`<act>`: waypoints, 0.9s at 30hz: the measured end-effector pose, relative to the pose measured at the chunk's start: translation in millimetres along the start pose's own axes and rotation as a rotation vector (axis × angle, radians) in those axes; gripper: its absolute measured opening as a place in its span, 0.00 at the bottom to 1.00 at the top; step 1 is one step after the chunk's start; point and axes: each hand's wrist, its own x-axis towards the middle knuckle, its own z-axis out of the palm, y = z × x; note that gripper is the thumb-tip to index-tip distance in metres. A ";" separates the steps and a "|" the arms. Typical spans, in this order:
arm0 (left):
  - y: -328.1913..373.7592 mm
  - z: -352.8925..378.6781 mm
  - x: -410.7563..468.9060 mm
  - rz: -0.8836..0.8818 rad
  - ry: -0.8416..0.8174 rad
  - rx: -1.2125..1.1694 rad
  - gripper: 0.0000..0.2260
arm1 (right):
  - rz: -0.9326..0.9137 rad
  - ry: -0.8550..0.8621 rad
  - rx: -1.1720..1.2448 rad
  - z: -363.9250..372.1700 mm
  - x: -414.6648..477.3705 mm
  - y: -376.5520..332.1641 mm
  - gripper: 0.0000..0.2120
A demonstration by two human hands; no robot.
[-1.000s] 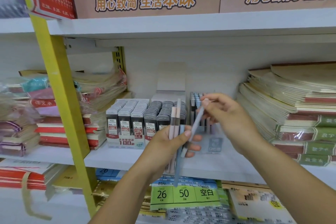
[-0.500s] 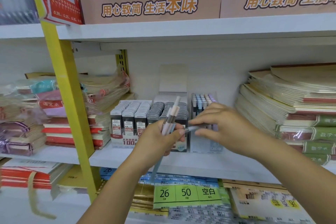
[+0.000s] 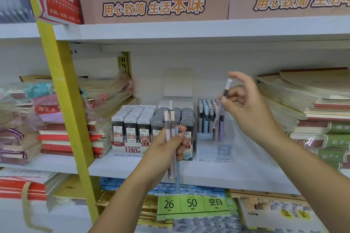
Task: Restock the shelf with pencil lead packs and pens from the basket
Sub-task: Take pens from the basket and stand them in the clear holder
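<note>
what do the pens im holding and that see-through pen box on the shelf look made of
Pastel pens gripped in the left hand: probably plastic, matt barrels with frosted translucent caps. Clear pen display box: likely glossy transparent plastic, as pens show through its walls.

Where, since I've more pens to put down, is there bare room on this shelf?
Bare shelf runs along the front edge before the lead packs and pen box, and between that box and the right notebook stack. Left of the packs, wrapped notebooks crowd in.
</note>
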 end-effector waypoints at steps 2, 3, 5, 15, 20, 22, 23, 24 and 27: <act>-1.1 1.0 0.1 0.010 -0.008 0.025 0.09 | -0.003 -0.014 -0.099 4.2 -2.3 8.9 0.25; -1.6 0.9 0.0 0.016 -0.013 0.037 0.09 | -0.005 -0.021 -0.132 5.9 -3.6 13.5 0.24; -2.9 0.2 0.0 0.030 -0.014 0.058 0.09 | -0.017 -0.046 -0.191 8.6 -7.2 21.3 0.21; -9.6 -1.7 3.4 0.037 0.023 0.088 0.07 | -0.004 -0.060 -0.272 13.2 -8.7 29.7 0.20; -8.7 -1.4 3.1 0.024 0.029 0.049 0.07 | 0.005 -0.071 -0.359 14.8 -6.3 33.3 0.18; -7.4 -1.1 3.3 0.022 0.037 0.021 0.07 | 0.003 -0.096 -0.436 17.6 -8.6 36.8 0.17; -6.8 -1.2 3.6 0.021 0.042 0.009 0.07 | -0.008 -0.102 -0.472 19.1 -9.6 38.5 0.16; -6.1 -1.3 3.9 0.020 0.044 -0.004 0.07 | -0.027 -0.102 -0.507 20.5 -10.0 39.7 0.15; -4.0 0.1 2.7 0.010 0.029 -0.050 0.07 | -0.078 -0.078 -0.608 21.9 -8.3 37.5 0.15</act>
